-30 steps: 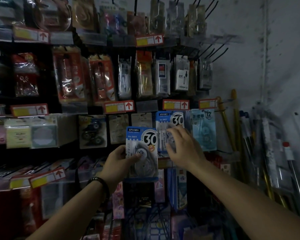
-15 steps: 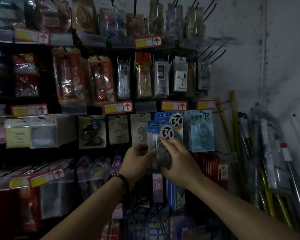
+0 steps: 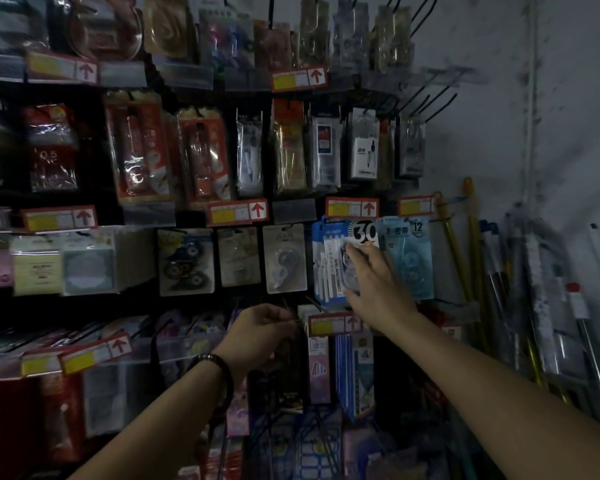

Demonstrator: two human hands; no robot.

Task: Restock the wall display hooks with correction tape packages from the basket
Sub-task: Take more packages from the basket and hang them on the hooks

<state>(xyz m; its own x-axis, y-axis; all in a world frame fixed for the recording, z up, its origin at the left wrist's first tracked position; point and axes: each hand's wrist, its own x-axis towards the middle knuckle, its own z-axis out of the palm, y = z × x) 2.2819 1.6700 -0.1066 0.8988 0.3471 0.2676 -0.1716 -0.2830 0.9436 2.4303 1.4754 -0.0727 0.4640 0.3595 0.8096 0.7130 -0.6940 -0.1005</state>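
A blue correction tape package marked "30" (image 3: 333, 258) hangs on a wall hook in the middle row, with more of the same packs behind it. My right hand (image 3: 374, 282) lies over its lower right part, fingers stretched against the clear blister. My left hand (image 3: 260, 327) hovers lower and to the left, below that row, fingers loosely curled and holding nothing I can make out. A wire basket (image 3: 291, 441) with dim packets shows at the bottom, under my arms.
A light blue "12" tape pack (image 3: 407, 258) hangs just right of the "30" packs, a clear tape pack (image 3: 284, 258) to their left. Red price tags (image 3: 352, 206) line each rail. Bare black hooks (image 3: 426, 102) stick out upper right. Long rods (image 3: 471, 244) lean against the wall.
The "30" package went from both hands, held in front of the display, up onto the hook. My left hand let go and dropped down-left. My right hand stayed on the pack.
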